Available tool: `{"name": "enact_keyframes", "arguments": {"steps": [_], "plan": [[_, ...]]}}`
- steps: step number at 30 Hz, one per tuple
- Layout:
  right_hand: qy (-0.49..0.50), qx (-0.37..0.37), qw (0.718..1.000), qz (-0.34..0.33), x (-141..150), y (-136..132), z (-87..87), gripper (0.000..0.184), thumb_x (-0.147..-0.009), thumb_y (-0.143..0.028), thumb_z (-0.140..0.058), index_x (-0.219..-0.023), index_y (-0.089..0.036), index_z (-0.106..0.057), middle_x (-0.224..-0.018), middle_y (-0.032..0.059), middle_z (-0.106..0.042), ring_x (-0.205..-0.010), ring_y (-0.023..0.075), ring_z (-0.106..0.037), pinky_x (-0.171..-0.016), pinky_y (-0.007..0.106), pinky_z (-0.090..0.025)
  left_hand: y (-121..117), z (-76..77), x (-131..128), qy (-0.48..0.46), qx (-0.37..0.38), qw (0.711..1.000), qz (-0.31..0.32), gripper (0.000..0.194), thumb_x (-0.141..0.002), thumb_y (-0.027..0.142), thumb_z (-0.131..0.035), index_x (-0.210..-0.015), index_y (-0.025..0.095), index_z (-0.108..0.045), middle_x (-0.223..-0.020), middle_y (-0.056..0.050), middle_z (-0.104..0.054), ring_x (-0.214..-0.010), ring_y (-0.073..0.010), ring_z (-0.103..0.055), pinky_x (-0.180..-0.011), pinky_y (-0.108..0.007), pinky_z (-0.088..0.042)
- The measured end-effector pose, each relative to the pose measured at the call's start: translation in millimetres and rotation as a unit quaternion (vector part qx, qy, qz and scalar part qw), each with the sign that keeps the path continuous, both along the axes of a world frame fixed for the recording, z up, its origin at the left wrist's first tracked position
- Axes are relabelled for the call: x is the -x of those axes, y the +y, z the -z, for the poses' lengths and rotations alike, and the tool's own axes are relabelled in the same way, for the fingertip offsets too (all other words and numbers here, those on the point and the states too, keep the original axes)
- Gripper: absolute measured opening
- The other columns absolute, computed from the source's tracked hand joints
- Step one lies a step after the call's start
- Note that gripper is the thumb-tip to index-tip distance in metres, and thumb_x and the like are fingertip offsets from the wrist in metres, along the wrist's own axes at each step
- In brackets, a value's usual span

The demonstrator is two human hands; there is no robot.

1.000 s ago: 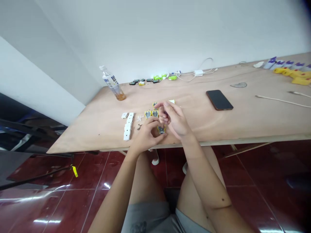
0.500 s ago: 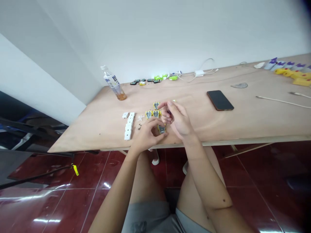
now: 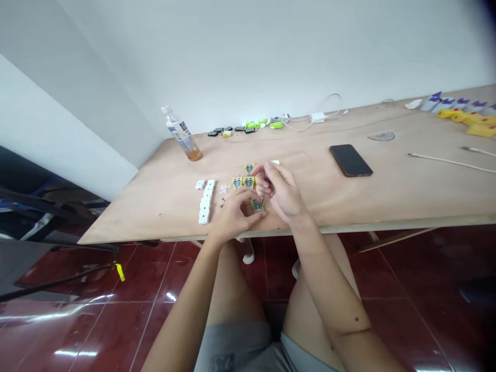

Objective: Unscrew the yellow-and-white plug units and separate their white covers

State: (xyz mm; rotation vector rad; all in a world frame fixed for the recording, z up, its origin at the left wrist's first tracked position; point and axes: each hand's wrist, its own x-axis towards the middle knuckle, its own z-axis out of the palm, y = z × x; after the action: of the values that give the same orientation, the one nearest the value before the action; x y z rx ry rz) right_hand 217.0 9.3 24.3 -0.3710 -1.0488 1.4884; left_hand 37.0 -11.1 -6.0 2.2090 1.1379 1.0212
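My left hand [image 3: 234, 213] rests on the table with thumb and fingers closed around a small yellow housing with a grey inside [image 3: 257, 205], its open face up. My right hand [image 3: 284, 194] hovers just above and to the right of it, thumb and forefinger pinched together. Whatever is in that pinch is too small or hidden to make out. Beyond the hands lie more yellow-and-grey housings [image 3: 237, 182], partly behind my right fingers. Left of my left hand are small clear plastic pieces [image 3: 223, 189] and tiny dark bits, perhaps screws [image 3: 222, 202].
A row of white square pieces [image 3: 206, 201] lies at the left, with one loose white piece [image 3: 200, 184]. A bottle [image 3: 183, 134] stands behind. Dark and green parts [image 3: 252, 124] line the wall. At right are a phone [image 3: 351, 160], cables [image 3: 449, 161] and yellow pieces [image 3: 470, 121].
My right hand has shifted very slightly left, still pinched. My left hand stays around the yellow housing.
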Motion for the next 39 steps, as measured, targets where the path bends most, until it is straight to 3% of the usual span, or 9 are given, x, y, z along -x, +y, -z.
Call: {"name": "enact_keyframes", "arguments": {"steps": [14,29,35,39], "plan": [[0.005,0.009,1.0,0.012,0.2,-0.8,-0.4,0.041,-0.102,-0.06,-0.078,-0.093,-0.02,-0.076,-0.072,-0.0055,-0.037,-0.062,0.0105,-0.034,-0.056,0.028,-0.029,0.2,0.1,0.4,0.001,-0.003,1.0,-0.001,0.018,-0.093,0.028,-0.089,-0.109,0.024,-0.081,-0.129,-0.009,-0.077,-0.12,-0.0294,-0.073,-0.106,-0.048,-0.061],[-0.02,0.013,1.0,0.008,2.0,-0.2,0.2,0.049,-0.097,-0.069,-0.081,-0.092,-0.021,-0.074,-0.071,-0.0058,-0.038,-0.061,0.0103,-0.035,-0.053,0.026,-0.031,-1.5,-3.9,-3.1,-0.002,0.005,1.0,-0.006,0.016,-0.093,0.03,-0.089,-0.101,0.021,-0.078,-0.125,-0.011,-0.077,-0.113,-0.0289,-0.074,-0.095,-0.044,-0.064],[-0.024,0.008,0.999,0.023,2.1,-0.5,-1.3,0.057,-0.096,-0.067,-0.083,-0.075,-0.023,-0.053,-0.071,-0.0048,-0.041,-0.061,0.0108,-0.035,-0.054,0.028,-0.031,-2.2,-5.0,-3.5,0.009,0.013,1.0,-0.011,0.017,-0.094,0.032,-0.088,-0.105,0.021,-0.08,-0.126,-0.011,-0.076,-0.108,-0.0269,-0.074,-0.092,-0.043,-0.064],[-0.039,-0.013,0.999,0.034,5.0,-0.2,4.4,0.059,-0.1,-0.066,-0.078,-0.074,-0.024,-0.045,-0.07,-0.0058,-0.036,-0.058,0.0105,-0.033,-0.053,0.028,-0.031,-2.1,-6.4,-3.6,0.018,0.012,1.0,-0.015,0.016,-0.094,0.032,-0.089,-0.101,0.022,-0.079,-0.121,-0.01,-0.075,-0.108,-0.0265,-0.072,-0.088,-0.04,-0.064]]}}
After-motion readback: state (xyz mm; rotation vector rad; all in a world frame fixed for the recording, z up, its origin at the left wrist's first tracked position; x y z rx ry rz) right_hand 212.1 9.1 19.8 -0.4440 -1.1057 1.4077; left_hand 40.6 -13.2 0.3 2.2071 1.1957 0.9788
